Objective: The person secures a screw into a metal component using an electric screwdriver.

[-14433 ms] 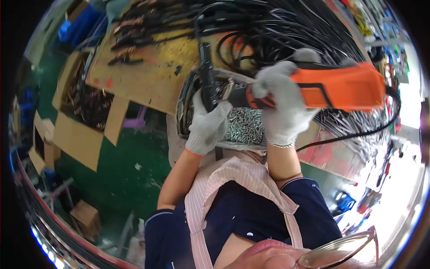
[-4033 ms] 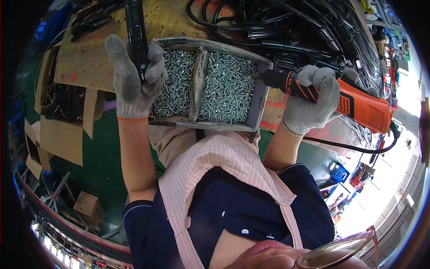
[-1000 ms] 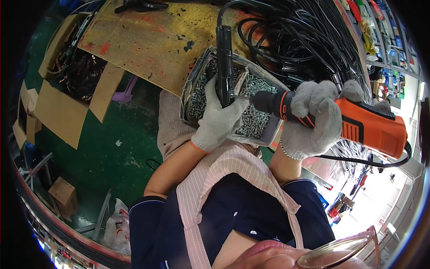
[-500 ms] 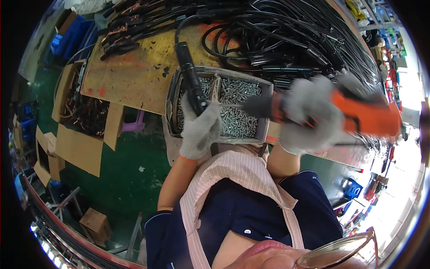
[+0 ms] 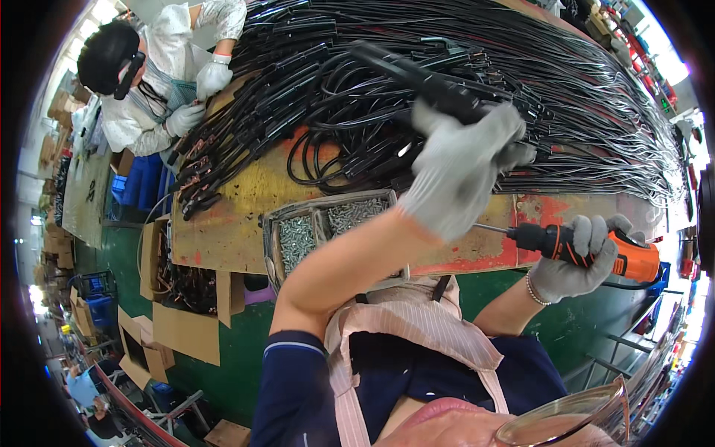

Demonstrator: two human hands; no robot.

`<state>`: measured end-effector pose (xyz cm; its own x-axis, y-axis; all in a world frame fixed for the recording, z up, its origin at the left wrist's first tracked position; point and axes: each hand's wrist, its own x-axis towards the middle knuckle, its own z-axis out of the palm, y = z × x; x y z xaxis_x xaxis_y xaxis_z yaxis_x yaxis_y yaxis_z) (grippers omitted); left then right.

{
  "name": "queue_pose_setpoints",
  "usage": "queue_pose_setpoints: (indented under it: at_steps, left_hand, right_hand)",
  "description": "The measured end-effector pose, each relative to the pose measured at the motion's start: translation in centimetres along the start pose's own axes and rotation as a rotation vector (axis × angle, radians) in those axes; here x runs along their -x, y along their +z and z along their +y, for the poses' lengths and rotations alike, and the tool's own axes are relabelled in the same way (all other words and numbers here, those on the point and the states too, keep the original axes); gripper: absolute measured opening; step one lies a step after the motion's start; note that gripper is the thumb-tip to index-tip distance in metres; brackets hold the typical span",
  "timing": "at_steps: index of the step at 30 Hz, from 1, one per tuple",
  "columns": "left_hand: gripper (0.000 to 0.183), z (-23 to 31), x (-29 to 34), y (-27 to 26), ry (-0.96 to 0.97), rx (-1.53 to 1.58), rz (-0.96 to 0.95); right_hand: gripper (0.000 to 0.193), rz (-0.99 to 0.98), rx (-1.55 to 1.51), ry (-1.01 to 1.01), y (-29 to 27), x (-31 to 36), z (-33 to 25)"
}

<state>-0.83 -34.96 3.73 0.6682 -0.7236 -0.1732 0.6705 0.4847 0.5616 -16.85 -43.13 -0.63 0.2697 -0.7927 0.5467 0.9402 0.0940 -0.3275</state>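
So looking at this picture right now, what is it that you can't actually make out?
All in the head view:
- Black handle: motion-blurred, one end hidden in the left hand's grip.
- Screw box: partly covered by the left forearm.
- Screwdriver: middle covered by the right hand; bit tip too small to show whether it carries a screw.
- Cardboard box at bottom: cut off by the lower edge.

A navy shirt [image 5: 381, 361] (pale piping [image 5: 294, 345] edges the sleeve [image 5: 294, 384]) shows beneath a pink striped apron [image 5: 428, 328], with grey knit gloves [image 5: 456, 175], beaded bracelet [image 5: 535, 290] and glasses [image 5: 570, 415].
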Motion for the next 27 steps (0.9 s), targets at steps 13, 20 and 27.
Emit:
queue_pose_setpoints:
  at_steps: [13,20,27]
  left_hand:
    - [0.057,0.4,-4.2,-7.5,0.107,-0.618,-0.312]
    - [0.039,10.5,3.8,-23.3,0.561,-1.173,0.367]
    - [0.036,19.0,12.9,-36.8,0.010,-2.013,0.971]
  right_hand:
    - [0.040,0.191,0.117,0.339,0.3,1.6,2.8]
    - [0.079,-0.389,0.645,1.130,6.5,5.1,13.2]
    - [0.080,-1.042,1.248,0.789,3.3,9.4,20.2]
